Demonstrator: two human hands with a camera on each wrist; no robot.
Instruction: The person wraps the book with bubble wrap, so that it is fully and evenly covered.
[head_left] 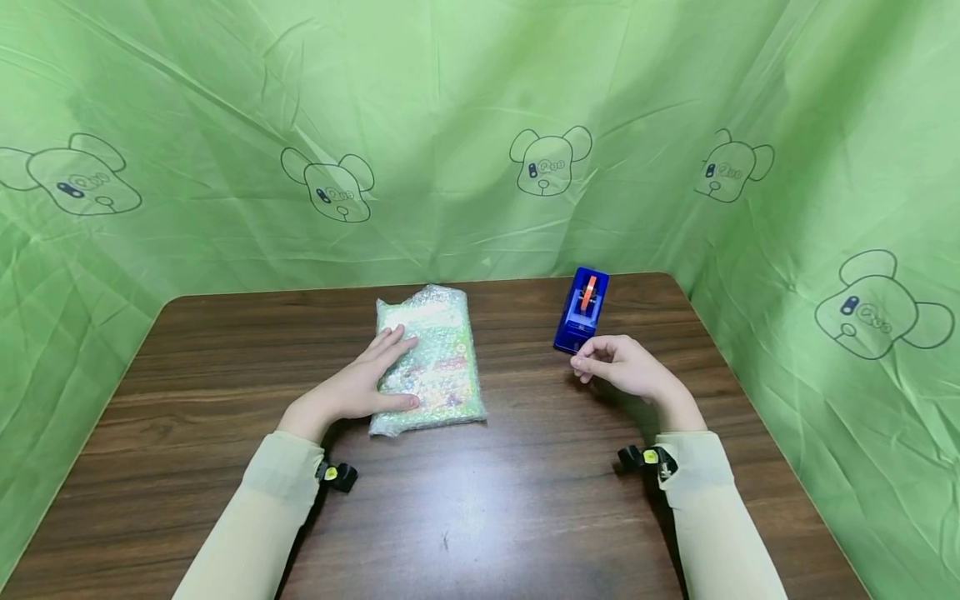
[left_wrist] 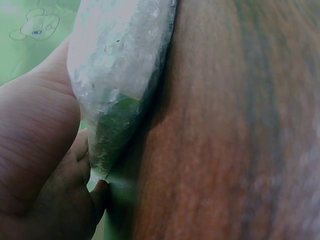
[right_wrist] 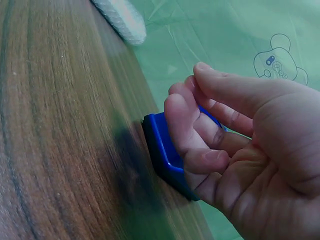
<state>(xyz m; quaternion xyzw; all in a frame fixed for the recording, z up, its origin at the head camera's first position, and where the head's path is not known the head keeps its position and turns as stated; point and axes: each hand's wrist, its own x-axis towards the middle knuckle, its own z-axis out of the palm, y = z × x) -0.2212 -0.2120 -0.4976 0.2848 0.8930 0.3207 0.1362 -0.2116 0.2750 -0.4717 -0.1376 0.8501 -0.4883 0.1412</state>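
Note:
A flat package in bubble wrap (head_left: 431,367), with colourful print showing through, lies on the table left of centre. My left hand (head_left: 369,377) rests on its left side, fingers spread and fairly straight, thumb near the lower edge. In the left wrist view the bubble wrap (left_wrist: 125,55) bulges beside the palm. Farther right stands a blue tape dispenser (head_left: 572,327) with an orange wheel, angled away from me. My right hand (head_left: 624,364) is at its near end, fingers curled, with thumb and index tips together. Between those tips nothing shows. The right wrist view has the fingers partly hiding the dispenser (right_wrist: 159,137).
The dark wood-grain table (head_left: 510,508) has rounded far corners. Green cloth (head_left: 442,167) with printed bear heads hangs behind it and at both sides. A small black camera (head_left: 341,476) is strapped at the left wrist, another camera (head_left: 637,457) at the right.

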